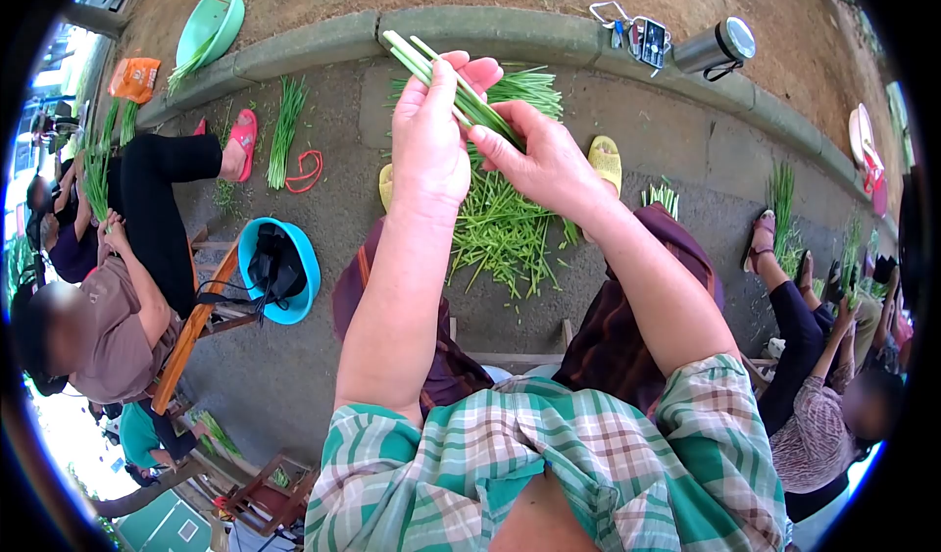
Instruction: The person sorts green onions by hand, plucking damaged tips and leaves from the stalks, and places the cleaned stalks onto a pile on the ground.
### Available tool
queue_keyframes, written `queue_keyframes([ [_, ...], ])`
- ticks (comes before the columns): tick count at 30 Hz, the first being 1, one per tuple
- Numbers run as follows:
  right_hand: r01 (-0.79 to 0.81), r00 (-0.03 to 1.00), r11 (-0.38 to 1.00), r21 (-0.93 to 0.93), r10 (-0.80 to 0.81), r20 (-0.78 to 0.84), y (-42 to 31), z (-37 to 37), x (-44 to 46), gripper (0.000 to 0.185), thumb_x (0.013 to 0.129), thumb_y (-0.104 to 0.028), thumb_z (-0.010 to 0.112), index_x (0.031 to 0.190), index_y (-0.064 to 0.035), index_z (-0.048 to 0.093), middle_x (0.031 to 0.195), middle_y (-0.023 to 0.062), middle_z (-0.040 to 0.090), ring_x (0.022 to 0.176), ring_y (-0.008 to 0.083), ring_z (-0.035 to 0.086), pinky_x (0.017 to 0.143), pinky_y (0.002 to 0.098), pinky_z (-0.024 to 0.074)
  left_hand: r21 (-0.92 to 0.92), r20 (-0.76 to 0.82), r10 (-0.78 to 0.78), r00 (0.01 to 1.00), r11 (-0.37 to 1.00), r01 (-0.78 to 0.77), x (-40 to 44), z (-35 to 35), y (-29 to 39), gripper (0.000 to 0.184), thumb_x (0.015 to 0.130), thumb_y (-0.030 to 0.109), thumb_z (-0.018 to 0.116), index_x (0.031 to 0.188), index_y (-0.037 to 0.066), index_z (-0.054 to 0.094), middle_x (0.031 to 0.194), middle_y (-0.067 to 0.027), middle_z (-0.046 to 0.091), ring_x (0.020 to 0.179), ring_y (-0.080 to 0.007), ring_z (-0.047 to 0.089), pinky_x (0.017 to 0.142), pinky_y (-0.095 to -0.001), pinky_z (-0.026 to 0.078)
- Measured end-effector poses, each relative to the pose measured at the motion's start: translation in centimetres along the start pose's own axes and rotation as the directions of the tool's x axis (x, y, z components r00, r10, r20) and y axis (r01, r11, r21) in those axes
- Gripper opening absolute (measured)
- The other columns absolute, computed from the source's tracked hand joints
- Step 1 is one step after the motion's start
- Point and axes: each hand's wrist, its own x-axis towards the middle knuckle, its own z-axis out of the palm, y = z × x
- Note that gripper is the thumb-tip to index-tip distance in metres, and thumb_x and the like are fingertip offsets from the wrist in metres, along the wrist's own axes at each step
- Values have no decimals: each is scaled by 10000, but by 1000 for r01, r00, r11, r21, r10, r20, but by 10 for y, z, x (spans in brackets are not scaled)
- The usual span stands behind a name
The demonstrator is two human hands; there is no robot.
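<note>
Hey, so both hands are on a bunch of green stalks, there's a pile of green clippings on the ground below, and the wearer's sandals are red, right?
Not quite: the wearer's sandals are yellow, as the head view shows. Otherwise yes: left hand and right hand are on the green stalks, with green clippings below.

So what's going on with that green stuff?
The left hand and right hand of the person in the green plaid shirt hold a bundle of pale-ended green stalks. A loose pile of short green pieces lies on the grey ground. On the left, someone in a brown shirt grips a long green bunch.
</note>
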Motion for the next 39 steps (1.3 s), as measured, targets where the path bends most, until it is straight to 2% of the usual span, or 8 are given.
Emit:
queue_keyframes([
  [3, 1, 999, 974, -225, -9, -35, -10, -8, -1, 331, 919, -302, 622, 1033, 7, 592, 858, 217, 657, 801, 366, 656, 679, 434, 505, 8, 34, 12, 999, 1000, -12, 2, 0, -5, 272, 1003, 256, 510, 1145, 30, 564, 1112, -174, 651, 1051, -259, 629, 884, -373, 507],
  [8, 275, 938, 832, -481, -342, -55, 1, -37, 3, 241, 932, -243, 565, 912, -3, 570, 804, 207, 646, 805, 408, 631, 694, 491, 494, 44, 52, -118, 992, 992, 116, 0, 10, -9, 279, 969, 299, 582, 1142, 81, 587, 1149, -94, 656, 1053, -185, 606, 859, -329, 462],
  [16, -100, 992, 558, -824, -11, -127, 48, -183, -40, 272, 945, -278, 546, 917, -7, 546, 828, 232, 627, 833, 424, 610, 720, 488, 475, 272, 57, -303, 951, 921, 278, -5, 18, -25, 385, 919, 286, 662, 1215, 56, 573, 1193, -103, 641, 1101, -186, 587, 949, -364, 456],
  [19, -315, 949, 499, -807, 135, -287, 132, -230, -84, 285, 944, -296, 545, 906, -14, 525, 848, 237, 635, 843, 424, 613, 724, 501, 480, 306, 61, -302, 951, 913, 270, -10, 27, -27, 359, 941, 263, 631, 1221, 49, 568, 1188, -110, 641, 1095, -185, 592, 947, -353, 460],
  [25, -750, 656, 417, -513, 368, -659, 324, -201, -206, 288, 929, -313, 560, 978, -30, 567, 906, 259, 652, 875, 457, 619, 774, 534, 489, 428, 118, -418, 901, 840, 333, -40, 44, -34, 315, 960, 201, 597, 1226, 38, 560, 1150, -84, 656, 1037, -143, 606, 919, -292, 469],
  [30, -890, 455, 295, -348, 509, -731, 378, -158, -235, 300, 945, -290, 540, 1079, -23, 564, 1027, 229, 636, 961, 398, 617, 833, 489, 491, 507, 187, -533, 825, 772, 384, -71, 61, -33, 365, 976, 163, 545, 1281, -35, 514, 1160, -147, 639, 1095, -203, 610, 964, -334, 471],
  [35, -888, 455, 332, -319, 534, -712, 402, -138, -222, 390, 939, -295, 551, 1240, -48, 521, 1192, 189, 579, 1122, 346, 558, 927, 440, 469, 405, 335, -535, 776, 825, 395, -82, 78, -20, 378, 977, 150, 486, 1232, -129, 495, 1136, -230, 626, 1059, -359, 631, 965, -446, 482],
  [39, -889, 457, 287, -356, 560, -691, 397, -137, -216, 420, 926, -312, 566, 1255, -53, 528, 1233, 181, 552, 1162, 339, 532, 949, 446, 461, 428, 525, -459, 717, 870, 243, -78, 75, -7, 363, 974, 182, 501, 1055, -165, 574, 1002, -288, 651, 943, -366, 662, 893, -448, 512],
])
